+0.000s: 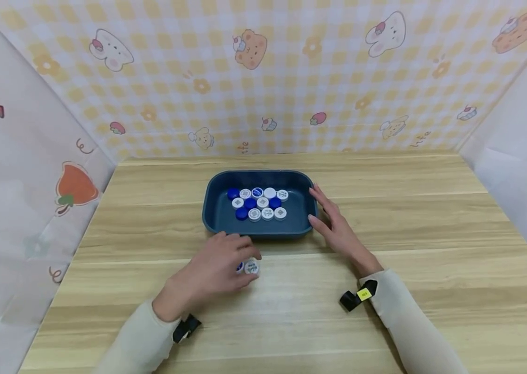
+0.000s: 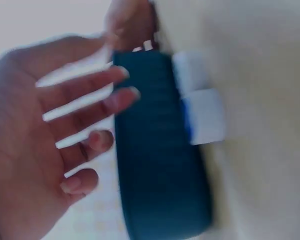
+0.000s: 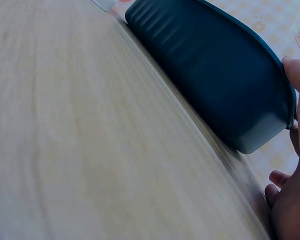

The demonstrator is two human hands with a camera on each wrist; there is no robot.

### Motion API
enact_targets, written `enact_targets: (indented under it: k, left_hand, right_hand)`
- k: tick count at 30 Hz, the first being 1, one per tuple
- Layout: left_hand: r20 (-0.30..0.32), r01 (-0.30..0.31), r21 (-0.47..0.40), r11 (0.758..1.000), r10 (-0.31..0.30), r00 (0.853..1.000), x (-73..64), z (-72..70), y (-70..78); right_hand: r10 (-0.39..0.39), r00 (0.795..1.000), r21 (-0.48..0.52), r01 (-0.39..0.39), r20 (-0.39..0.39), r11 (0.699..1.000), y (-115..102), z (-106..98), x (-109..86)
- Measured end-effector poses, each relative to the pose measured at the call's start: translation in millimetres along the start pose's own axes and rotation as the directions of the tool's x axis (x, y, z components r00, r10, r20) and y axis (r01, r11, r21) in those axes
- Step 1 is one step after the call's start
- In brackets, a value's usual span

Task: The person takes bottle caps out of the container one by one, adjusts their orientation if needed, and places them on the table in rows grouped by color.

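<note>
My left hand point(image 1: 218, 262) hovers over two bottle caps, one white point(image 1: 252, 268) and one partly hidden with blue print point(image 1: 240, 267), on the table in front of a dark blue tray point(image 1: 302, 221). In the left wrist view its fingers point(image 2: 97, 107) are spread and hold nothing, apart from the caps point(image 2: 207, 117). At the tray's right end my right hand point(image 1: 340, 234) touches the rim with thumb and fingertips, its fingers fairly straight. Several blue and white bottle caps point(image 1: 262, 203) lie inside the tray in rough rows.
The wooden table point(image 1: 413, 228) extends on both sides of the tray. Behind it hangs a yellow checked cloth point(image 1: 286, 88) with cartoon prints, and a pale printed sheet point(image 1: 15, 171) stands on the left. Black straps with small devices point(image 1: 359, 295) sit on both wrists.
</note>
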State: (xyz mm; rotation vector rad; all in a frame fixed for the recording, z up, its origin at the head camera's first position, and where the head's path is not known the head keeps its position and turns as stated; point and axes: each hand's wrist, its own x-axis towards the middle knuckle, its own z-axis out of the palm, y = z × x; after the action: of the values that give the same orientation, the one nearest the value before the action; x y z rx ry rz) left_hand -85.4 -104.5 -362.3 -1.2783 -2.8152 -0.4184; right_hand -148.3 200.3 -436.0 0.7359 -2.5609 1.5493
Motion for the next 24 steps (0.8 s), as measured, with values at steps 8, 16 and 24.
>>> enact_targets:
  k: [8, 16, 24]
  left_hand:
    - [-0.249, -0.033, -0.227, 0.973, -0.025, 0.968, 25.0, -35.3, -39.9]
    - [-0.08, 0.212, -0.194, 0.958, -0.23, 0.97, 49.7, -43.4, -65.0]
    - [0.003, 0.32, -0.073, 0.945, -0.32, 0.947, 66.0, -35.3, -85.1]
  right_hand:
    - [0.003, 1.0, -0.016, -0.003, -0.003, 1.0, 1.8, -0.6, -1.5]
    - [-0.006, 1.0, -0.019, 0.005, -0.007, 1.0, 0.8, -0.8, -1.9]
    - [0.007, 1.0, 0.018, -0.007, 0.011, 1.0, -30.0, -3.0, -2.1]
